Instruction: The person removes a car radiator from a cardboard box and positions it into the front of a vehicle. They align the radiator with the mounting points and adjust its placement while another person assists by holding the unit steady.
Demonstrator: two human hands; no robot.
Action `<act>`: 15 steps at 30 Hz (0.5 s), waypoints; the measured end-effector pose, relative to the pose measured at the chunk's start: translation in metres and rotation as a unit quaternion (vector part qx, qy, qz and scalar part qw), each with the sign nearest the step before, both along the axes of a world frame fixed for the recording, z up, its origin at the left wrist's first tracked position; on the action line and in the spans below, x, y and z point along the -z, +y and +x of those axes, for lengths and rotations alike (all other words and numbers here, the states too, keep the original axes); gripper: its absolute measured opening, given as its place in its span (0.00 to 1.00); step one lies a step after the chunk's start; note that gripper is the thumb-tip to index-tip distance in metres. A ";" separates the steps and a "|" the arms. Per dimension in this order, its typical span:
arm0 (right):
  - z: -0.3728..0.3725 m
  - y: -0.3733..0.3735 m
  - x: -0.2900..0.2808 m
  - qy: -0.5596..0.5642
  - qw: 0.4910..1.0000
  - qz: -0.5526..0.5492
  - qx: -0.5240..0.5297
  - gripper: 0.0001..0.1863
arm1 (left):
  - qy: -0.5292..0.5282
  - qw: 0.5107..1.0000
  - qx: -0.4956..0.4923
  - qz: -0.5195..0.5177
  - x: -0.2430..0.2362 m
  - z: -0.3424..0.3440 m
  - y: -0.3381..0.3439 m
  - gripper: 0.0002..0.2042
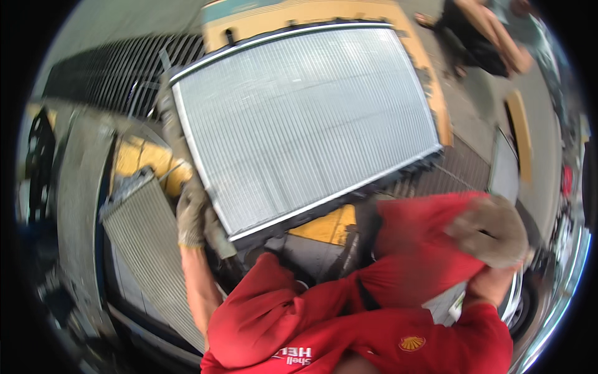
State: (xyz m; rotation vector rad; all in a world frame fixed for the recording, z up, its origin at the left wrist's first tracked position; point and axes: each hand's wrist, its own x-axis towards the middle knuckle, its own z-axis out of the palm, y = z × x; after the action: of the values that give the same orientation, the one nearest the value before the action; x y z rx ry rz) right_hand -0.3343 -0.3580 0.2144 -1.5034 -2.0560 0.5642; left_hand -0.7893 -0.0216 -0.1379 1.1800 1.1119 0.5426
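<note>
A large silver radiator with black plastic tanks along its upper and lower sides leans in front of me, its finned face toward me. My left hand, in a dirty knitted glove, is closed around its left edge near the lower corner, beside a dull metal strip. My right hand, also gloved, is over my right knee, apart from the radiator. Blur and its bent pose hide the right fingers.
An older, dull radiator leans at the left. A cardboard box lies behind the silver radiator. Slatted floor grates are at far left, and yellow-painted paving shows below. Another person crouches at far right.
</note>
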 end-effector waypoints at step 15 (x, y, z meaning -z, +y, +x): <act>-0.070 0.001 -0.022 -0.159 0.956 -0.217 -0.117 0.10 | -0.075 0.992 -0.019 -0.099 0.056 -0.039 0.046 0.42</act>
State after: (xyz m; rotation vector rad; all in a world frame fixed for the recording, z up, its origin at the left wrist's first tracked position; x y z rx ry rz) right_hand -0.4040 -0.3573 0.2366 -1.6899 -2.5003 0.9713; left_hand -0.8285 0.0241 -0.1938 0.9322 1.0369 0.5286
